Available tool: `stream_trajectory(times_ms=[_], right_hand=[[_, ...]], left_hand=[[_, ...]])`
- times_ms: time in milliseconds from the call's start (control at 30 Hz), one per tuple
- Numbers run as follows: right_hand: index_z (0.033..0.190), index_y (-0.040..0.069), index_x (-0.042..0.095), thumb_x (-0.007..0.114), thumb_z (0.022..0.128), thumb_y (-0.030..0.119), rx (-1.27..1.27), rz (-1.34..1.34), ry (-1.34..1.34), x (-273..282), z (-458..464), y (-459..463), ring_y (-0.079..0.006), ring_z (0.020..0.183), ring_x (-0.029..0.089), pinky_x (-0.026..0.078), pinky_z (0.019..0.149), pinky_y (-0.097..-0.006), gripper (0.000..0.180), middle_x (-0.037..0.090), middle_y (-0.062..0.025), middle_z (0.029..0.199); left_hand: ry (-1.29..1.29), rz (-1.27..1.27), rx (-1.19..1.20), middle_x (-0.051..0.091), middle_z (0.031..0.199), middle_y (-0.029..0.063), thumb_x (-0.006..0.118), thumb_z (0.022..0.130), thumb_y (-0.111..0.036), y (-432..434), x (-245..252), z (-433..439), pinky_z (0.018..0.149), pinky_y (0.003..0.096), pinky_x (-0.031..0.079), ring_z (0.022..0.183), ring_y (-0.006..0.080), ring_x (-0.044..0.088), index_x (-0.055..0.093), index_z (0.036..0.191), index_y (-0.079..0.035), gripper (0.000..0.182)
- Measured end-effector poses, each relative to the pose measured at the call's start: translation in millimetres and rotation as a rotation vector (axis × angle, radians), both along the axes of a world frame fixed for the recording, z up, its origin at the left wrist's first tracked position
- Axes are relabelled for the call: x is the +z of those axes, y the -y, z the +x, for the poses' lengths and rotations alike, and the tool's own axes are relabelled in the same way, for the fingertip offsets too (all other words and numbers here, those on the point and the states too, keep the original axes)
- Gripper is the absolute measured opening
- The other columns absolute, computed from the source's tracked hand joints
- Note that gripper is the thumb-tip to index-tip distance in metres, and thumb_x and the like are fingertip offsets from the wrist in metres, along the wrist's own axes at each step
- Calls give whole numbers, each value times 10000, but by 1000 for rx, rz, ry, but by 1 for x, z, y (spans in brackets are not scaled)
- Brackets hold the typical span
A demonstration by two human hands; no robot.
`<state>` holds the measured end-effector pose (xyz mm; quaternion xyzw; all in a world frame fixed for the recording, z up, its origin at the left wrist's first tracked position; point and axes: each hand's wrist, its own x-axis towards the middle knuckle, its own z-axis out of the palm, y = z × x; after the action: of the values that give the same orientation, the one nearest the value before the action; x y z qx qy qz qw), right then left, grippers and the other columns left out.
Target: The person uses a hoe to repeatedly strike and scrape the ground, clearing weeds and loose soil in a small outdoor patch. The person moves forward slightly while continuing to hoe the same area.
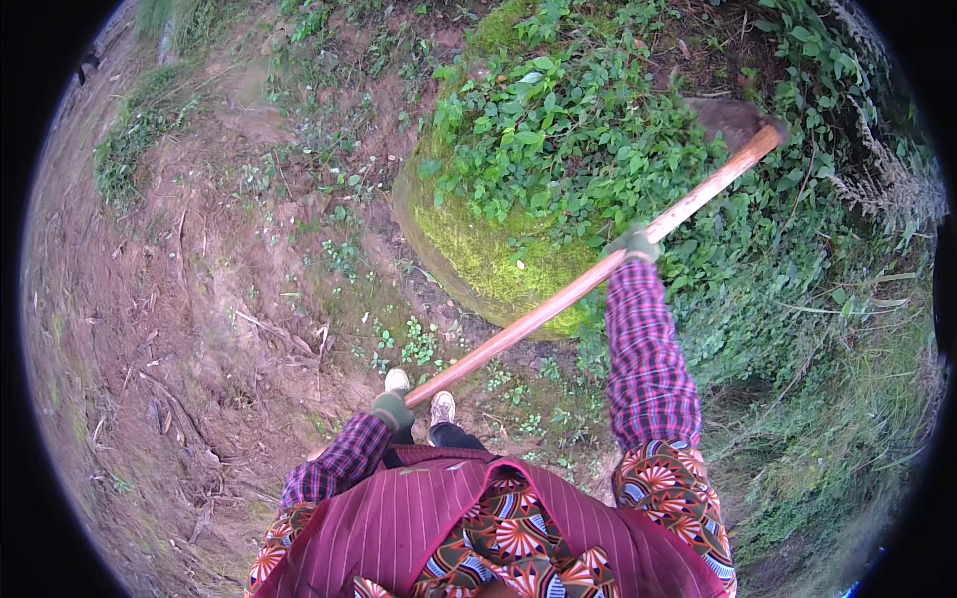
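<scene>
A long-handled hoe crosses the view on a slant, its pale wooden handle (pixel 523 323) running from near my feet up to the right. My left hand (pixel 392 410), in a green glove, grips the handle's lower end close to my waist. Farther up the shaft, my right hand (pixel 634 244), gloved the same way, is closed around it with the arm stretched out. The dark, wide hoe blade (pixel 725 122) is blurred and lies over leafy plants at the upper right. Whether it touches them I cannot tell.
In front of me rises a mossy boulder (pixel 478 261), its top covered by leafy creepers (pixel 546 142). Bare brown soil (pixel 224 261) with dry stalks spreads to the left. Thick grass and weeds (pixel 815 463) grow on the right. My shoes (pixel 442 408) stand just below the handle.
</scene>
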<state>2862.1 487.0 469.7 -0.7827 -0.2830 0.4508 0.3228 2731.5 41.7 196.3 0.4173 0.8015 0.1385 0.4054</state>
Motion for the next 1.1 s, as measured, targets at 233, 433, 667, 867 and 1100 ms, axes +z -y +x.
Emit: stream_trajectory(times_ms=[233,433,667,867,1100], right_hand=[[1095,-29,380,549,720,127,-48,-157,-121,-91,25,61,-314,612,592,517,563,-429,440,568,-224,786],[1014,-53,409,563,701,80,-28,71,-218,-1,9,65,-298,532,575,519,529,-395,373,559,-216,707],[755,62,521,583,763,140,37,505,-297,132,14,-48,-130,390,414,393,377,-284,99,426,2,511],[956,-40,461,618,716,98,-57,274,-202,17,22,-75,-264,483,539,504,462,-376,318,571,-155,707],[1025,-21,424,604,709,127,33,-125,106,-136,-25,62,-240,669,589,512,610,-353,393,578,-163,845]], left_hand=[[185,-188,-64,608,769,171,588,639,-399,117,2,5,635,400,468,738,337,587,619,901,-121,383],[417,-16,9,628,798,119,661,615,-350,53,58,-5,657,328,459,745,214,604,615,939,-115,403],[141,234,-6,610,783,159,611,676,-350,-110,76,25,614,379,458,711,311,588,586,979,-106,390],[120,120,-47,611,797,157,598,639,-307,-71,45,9,639,376,467,736,316,590,581,994,-135,395],[193,-247,12,615,807,148,593,624,-319,112,28,-22,680,364,472,759,297,595,617,940,-160,354]])
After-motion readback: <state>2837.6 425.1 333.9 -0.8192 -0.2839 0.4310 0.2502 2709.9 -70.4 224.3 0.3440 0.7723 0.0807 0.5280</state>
